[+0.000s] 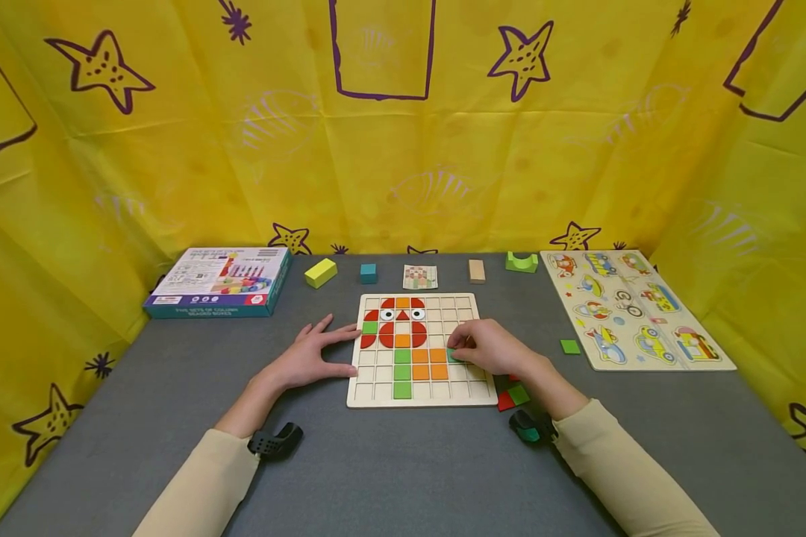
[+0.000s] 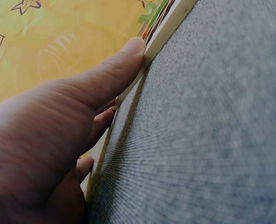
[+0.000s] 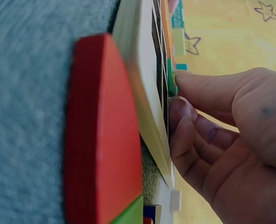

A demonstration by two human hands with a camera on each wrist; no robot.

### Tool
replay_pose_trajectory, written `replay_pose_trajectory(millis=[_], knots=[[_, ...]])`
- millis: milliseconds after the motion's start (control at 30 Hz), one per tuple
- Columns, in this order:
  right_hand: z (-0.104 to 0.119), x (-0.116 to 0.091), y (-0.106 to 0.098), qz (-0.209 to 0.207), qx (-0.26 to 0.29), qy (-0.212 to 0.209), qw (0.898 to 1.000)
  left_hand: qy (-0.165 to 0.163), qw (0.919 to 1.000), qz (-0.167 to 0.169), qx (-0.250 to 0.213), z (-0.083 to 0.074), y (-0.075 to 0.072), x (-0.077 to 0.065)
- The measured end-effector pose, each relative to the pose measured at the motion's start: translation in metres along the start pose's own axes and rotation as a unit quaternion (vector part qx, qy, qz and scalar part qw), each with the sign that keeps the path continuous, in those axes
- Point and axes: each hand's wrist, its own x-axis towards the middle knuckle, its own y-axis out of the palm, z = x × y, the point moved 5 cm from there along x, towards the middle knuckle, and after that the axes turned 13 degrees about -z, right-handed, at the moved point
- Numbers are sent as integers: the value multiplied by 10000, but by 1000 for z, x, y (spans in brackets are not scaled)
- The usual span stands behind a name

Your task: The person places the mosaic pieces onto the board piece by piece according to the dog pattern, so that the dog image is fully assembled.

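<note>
A wooden grid board [image 1: 376, 380] lies on the table with a bird-like pattern of red, orange, green and white-eyed tiles on its left part. Spread along the board's left edge is my left hand [image 1: 307, 356], its thumb and fingertips at the rim. Over the right half of the board, my right hand [image 1: 489, 347] pinches a dark green tile [image 3: 171, 79] between thumb and fingers. That tile sits low at the grid, just right of the orange tiles [image 1: 430, 364]. Part of it is hidden by the fingers.
Loose red and green tiles [image 1: 519, 395] lie under my right wrist, and a green square [image 1: 569, 347] lies farther right. A picture card [image 1: 419, 277], several blocks and a box [image 1: 218, 283] stand along the back. A vehicle puzzle board [image 1: 634, 309] lies at right.
</note>
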Motion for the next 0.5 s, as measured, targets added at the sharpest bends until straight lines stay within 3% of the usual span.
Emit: replay_pose_trajectory(millis=[500], knots=[[-2, -5, -6, -4, 122, 107, 9999, 12, 10000, -49, -14, 1, 1, 0]])
